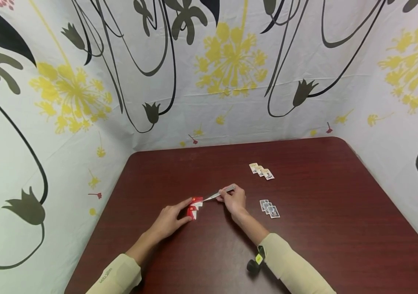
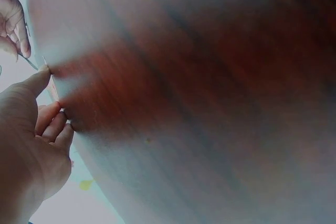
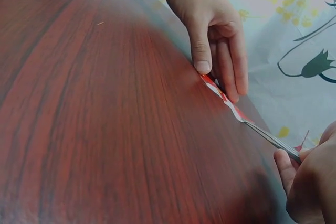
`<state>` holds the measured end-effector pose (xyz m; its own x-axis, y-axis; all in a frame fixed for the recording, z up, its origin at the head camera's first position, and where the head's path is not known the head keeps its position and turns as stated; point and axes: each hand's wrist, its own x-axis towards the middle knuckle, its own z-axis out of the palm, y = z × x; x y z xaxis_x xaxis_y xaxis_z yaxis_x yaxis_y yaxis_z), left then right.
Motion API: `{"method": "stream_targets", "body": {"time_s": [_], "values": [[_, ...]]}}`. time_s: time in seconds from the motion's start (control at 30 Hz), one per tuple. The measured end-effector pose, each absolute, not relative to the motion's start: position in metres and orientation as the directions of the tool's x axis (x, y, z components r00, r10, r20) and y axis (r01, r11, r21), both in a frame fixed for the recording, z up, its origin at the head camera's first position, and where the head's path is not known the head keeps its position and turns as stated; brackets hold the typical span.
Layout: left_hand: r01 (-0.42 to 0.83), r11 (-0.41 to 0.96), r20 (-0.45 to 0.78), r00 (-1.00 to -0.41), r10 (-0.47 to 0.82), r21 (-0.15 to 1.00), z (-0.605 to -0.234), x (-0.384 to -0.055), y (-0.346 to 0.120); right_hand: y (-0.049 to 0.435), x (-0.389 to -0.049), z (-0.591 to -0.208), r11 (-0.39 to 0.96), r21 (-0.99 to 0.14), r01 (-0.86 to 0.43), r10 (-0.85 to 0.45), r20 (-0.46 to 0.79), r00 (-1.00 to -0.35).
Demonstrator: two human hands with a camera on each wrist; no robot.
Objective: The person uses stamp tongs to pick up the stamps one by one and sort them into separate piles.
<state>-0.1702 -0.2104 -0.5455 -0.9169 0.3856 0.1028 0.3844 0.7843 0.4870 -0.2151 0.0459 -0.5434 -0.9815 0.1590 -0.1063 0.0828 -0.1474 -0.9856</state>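
Red and white stamps (image 1: 192, 212) lie overlapping on the table, left of its middle. My left hand (image 1: 170, 221) rests beside them, index fingertip at their upper edge and thumb at the lower one, fingers fairly straight. My right hand (image 1: 234, 200) grips metal tweezers (image 1: 226, 190) from the right side. In the right wrist view, the tips of the tweezers (image 3: 269, 138) meet the near end of the red and white strip of stamps (image 3: 214, 86); whether they pinch a stamp is unclear. The left wrist view shows the stamps only edge-on.
Three overlapping pale stamps (image 1: 261, 171) lie towards the back right of the dark red table (image 1: 312, 171). Nearer, three grey-blue stamps (image 1: 269, 208) lie right of my right hand. A black object with a yellow tag (image 1: 254, 265) is at my right cuff. Patterned cloth (image 1: 194, 81) surrounds the table.
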Motion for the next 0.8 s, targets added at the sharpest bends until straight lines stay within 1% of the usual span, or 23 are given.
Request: {"method": "stream_targets", "body": {"time_s": [0.17,0.47,0.8], "values": [[0.374,0.788,0.093,-0.921,0.379,0.489,-0.545,-0.170,-0.210,0.045,-0.217,-0.545,-0.162,-0.985,0.064,0.170,-0.091,-0.981],[0.377,0.792,0.092,-0.920,0.382,0.481,-0.546,-0.170,-0.210,0.048,-0.220,-0.543,-0.188,-0.980,0.073,0.199,-0.111,-0.974],[0.386,0.792,0.099,-0.917,0.387,0.474,-0.546,-0.171,-0.211,0.057,-0.231,-0.537,-0.295,-0.954,0.060,0.213,-0.127,-0.969]]}}
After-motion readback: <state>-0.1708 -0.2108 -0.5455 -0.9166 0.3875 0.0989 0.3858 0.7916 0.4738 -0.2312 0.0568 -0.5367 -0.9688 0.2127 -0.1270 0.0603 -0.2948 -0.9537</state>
